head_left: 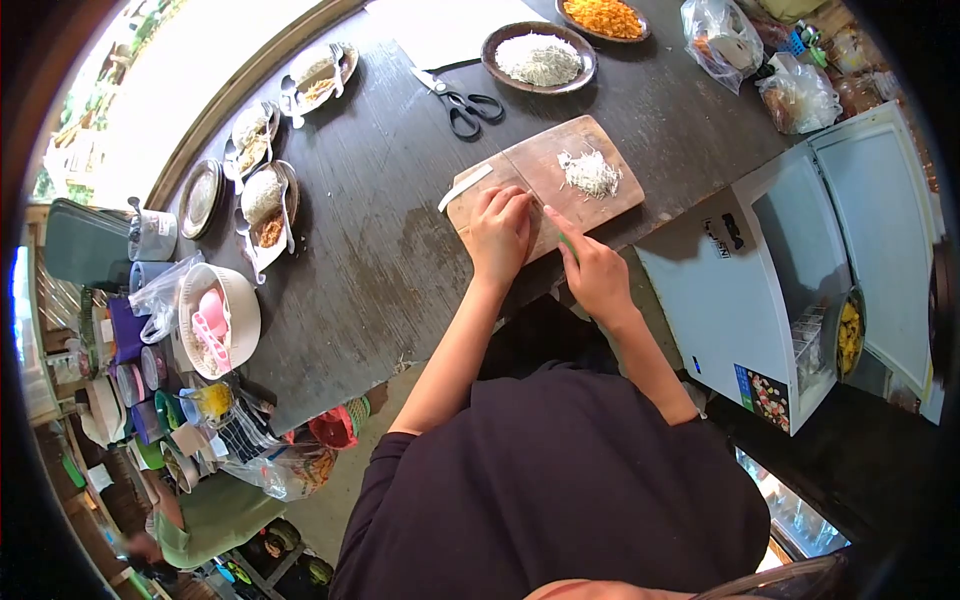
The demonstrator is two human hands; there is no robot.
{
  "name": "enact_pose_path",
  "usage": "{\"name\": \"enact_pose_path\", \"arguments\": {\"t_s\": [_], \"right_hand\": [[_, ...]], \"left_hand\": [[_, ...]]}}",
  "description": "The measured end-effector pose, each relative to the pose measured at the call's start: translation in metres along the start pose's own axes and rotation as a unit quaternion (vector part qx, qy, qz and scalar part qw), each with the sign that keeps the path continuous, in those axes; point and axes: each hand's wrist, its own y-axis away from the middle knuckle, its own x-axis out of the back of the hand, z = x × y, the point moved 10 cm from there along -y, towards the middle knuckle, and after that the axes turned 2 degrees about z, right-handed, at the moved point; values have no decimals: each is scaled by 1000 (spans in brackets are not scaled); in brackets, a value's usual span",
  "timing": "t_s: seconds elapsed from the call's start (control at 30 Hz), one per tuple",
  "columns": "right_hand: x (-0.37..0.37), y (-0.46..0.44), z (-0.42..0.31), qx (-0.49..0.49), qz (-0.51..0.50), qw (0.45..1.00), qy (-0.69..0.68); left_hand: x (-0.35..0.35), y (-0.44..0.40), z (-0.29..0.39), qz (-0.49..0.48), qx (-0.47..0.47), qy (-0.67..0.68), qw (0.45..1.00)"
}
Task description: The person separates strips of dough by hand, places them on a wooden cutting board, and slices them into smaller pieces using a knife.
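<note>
A wooden cutting board [580, 138] lies on the dark table before me. My left hand [500, 228] rests on its left half, fingers bent and pressed together; what they hold down is hidden beneath them. In my right hand [598, 282] is a knife [567, 243] with a green handle, its blade beside my left fingertips. A small heap of shredded white vegetable [590, 174] sits on the board's right part. Along the left edge lies a pale strip of vegetable [466, 187].
Black-handled scissors [468, 108], a bowl of white shreds [540, 62] and a bowl of orange shreds [606, 18] lie beyond the board. Plates of rice [264, 194] and a white basket [245, 315] stand left. An open refrigerator [725, 285] adjoins the table; a person [215, 515] is lower left.
</note>
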Motion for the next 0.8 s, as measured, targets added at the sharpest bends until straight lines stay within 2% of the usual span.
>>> {"name": "enact_pose_path", "arguments": {"t_s": [0.43, 0.8], "right_hand": [[-3, 4, -9, 15, 33, 999, 7], [-7, 8, -15, 30, 72, 994, 78]], "left_hand": [[1, 0, 0, 10, 1, 2, 1000], [-1, 2, -4, 0, 28, -2, 1000]]}}
